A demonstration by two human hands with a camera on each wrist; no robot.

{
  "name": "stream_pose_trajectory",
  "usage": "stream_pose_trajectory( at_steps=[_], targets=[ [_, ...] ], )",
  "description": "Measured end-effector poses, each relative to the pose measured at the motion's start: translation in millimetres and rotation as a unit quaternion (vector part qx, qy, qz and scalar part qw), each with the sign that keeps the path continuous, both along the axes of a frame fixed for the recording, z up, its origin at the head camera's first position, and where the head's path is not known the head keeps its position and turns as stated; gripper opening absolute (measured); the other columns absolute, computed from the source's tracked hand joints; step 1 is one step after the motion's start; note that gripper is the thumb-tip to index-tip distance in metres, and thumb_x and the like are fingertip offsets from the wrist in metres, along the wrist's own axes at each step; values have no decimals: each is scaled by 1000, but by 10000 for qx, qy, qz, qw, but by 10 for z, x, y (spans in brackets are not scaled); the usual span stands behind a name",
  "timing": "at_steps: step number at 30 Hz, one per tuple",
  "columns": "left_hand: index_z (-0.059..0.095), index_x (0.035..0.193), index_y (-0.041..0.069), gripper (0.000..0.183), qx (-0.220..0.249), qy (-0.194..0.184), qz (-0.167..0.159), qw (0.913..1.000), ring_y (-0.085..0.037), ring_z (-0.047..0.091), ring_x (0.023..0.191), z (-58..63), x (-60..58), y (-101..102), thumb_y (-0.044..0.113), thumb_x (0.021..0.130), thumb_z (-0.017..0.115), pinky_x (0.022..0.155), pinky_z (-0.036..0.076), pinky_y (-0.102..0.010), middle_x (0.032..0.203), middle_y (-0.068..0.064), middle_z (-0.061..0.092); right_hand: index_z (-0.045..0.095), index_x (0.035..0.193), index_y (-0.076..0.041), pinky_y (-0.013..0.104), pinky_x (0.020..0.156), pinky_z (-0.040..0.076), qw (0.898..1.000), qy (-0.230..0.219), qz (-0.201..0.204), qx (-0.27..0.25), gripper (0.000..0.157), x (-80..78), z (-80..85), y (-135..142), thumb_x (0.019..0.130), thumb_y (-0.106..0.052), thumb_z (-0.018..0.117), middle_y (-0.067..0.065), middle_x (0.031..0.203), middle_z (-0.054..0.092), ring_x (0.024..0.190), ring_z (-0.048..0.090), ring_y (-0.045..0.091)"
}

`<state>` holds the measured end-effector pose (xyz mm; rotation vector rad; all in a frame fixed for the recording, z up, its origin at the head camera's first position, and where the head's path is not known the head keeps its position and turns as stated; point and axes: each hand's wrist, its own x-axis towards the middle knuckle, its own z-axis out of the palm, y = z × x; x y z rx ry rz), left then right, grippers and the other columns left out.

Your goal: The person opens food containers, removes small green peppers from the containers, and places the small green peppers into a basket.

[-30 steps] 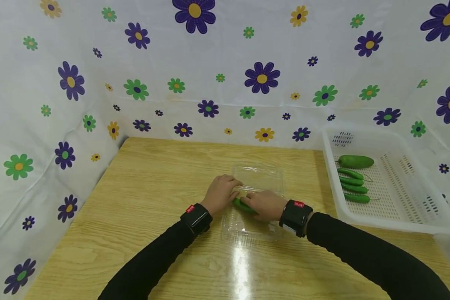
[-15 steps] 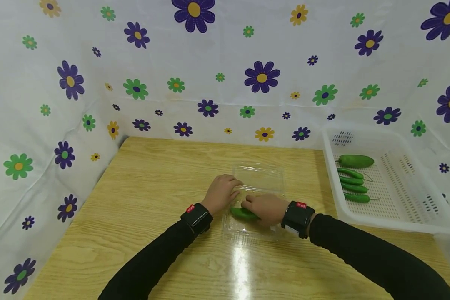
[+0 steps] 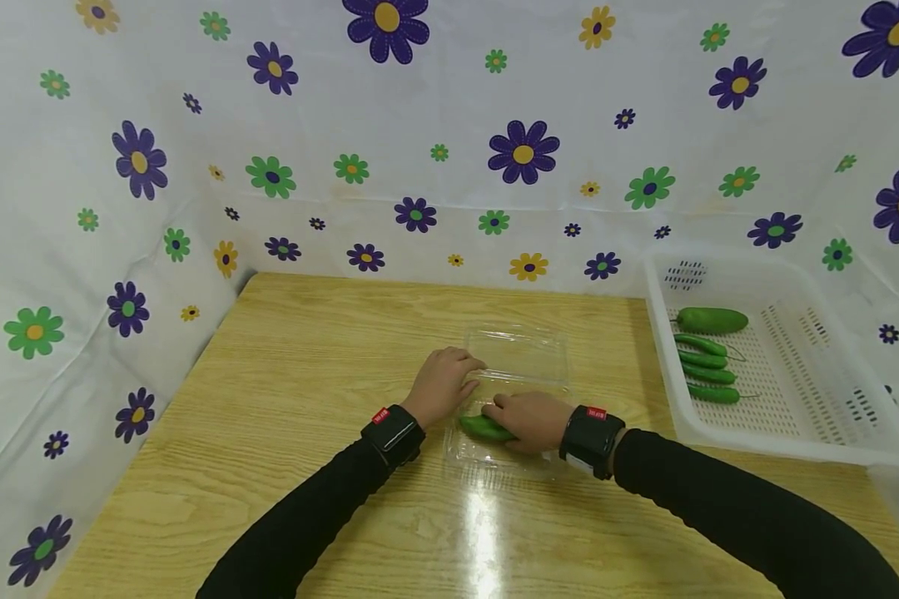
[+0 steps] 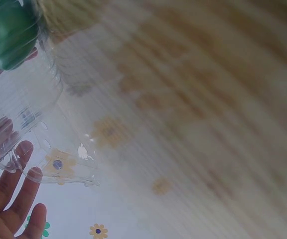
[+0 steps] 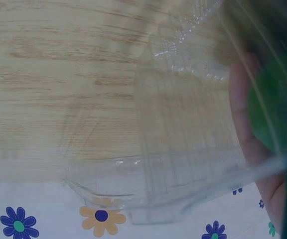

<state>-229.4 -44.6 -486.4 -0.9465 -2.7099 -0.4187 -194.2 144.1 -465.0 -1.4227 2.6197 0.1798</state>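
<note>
A clear plastic clamshell box (image 3: 515, 343) lies opened out on the table, its lid towards the back. My left hand (image 3: 440, 381) pinches its left edge near the hinge; in the left wrist view the fingertips (image 4: 25, 148) meet the plastic rim. Inside the box's front half, my right hand (image 3: 535, 420) grips a plump green pepper (image 3: 483, 428), fingers over its top and right end. Part of that pepper is hidden under the hand. Through the clear wall (image 5: 183, 109) in the right wrist view, the green pepper (image 5: 273, 102) shows blurred beside the fingers.
To the right stands a white perforated basket (image 3: 809, 362). Along its left side lie a larger green pepper (image 3: 712, 320) and several thin green chillies (image 3: 707, 374). A flower-printed white cloth (image 3: 419, 108) hangs behind the wooden table (image 3: 307, 366) and at both sides.
My right hand has shifted slightly towards the front of the box, and the pepper has moved with it, now lying more level and showing more of its length. The left hand has stayed put.
</note>
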Motion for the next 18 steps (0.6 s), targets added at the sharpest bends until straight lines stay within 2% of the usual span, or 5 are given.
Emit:
stream_pose_trajectory(
  at_steps=[10, 15, 18],
  targets=[
    [70, 107, 14, 23, 13, 44, 12, 10000, -22, 63, 100, 6, 7, 2, 21, 84, 71, 92, 50, -39, 100, -4, 69, 52, 121, -9, 26, 58, 49, 9998, 154, 87, -70, 43, -14, -54, 15, 86, -27, 69, 7, 100, 58, 70, 55, 14],
    [70, 106, 14, 24, 10, 116, -6, 9999, -22, 63, 100, -32, -8, 1, 21, 84, 71, 92, 50, -39, 99, -4, 69, 52, 117, -9, 26, 59, 50, 9992, 129, 104, -363, 41, -45, -32, 47, 85, -26, 70, 5, 96, 57, 70, 53, 12],
    [70, 107, 14, 23, -10, 140, -4, 9999, -21, 63, 100, -52, -27, -1, 22, 85, 70, 92, 50, -38, 100, -3, 68, 52, 114, -10, 25, 58, 49, 9980, 297, 155, -528, 39, -63, 19, 78, 84, -26, 71, 3, 93, 57, 69, 52, 11]
  ],
)
